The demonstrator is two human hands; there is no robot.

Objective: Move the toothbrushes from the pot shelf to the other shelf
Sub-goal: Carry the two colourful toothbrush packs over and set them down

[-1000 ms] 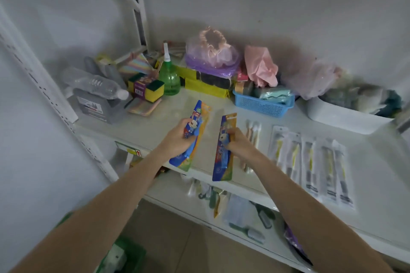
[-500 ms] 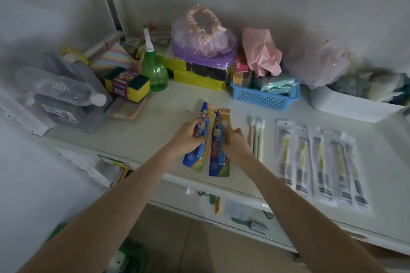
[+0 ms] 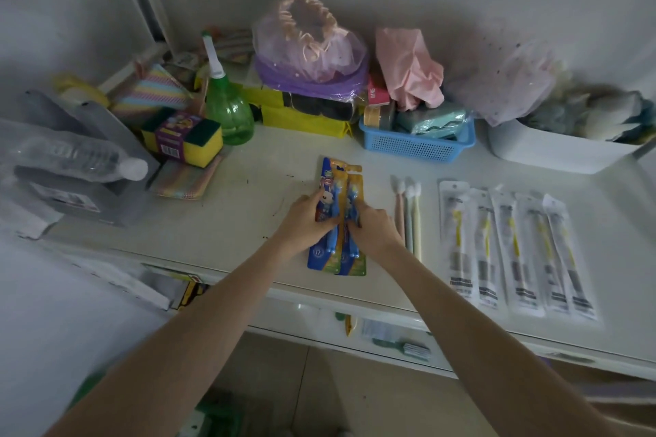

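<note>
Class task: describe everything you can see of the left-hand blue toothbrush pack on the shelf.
The left blue toothbrush pack is a long, flat card with blue and yellow print, a cartoon figure and a blue brush. It lies flat on the white shelf, lengthwise away from the viewer, its edge overlapping the matching right pack. The left hand covers its middle.

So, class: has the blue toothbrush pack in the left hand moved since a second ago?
Yes. The left pack has come down onto the shelf and closed rightward toward the loose toothbrushes, now against the right pack.
</note>
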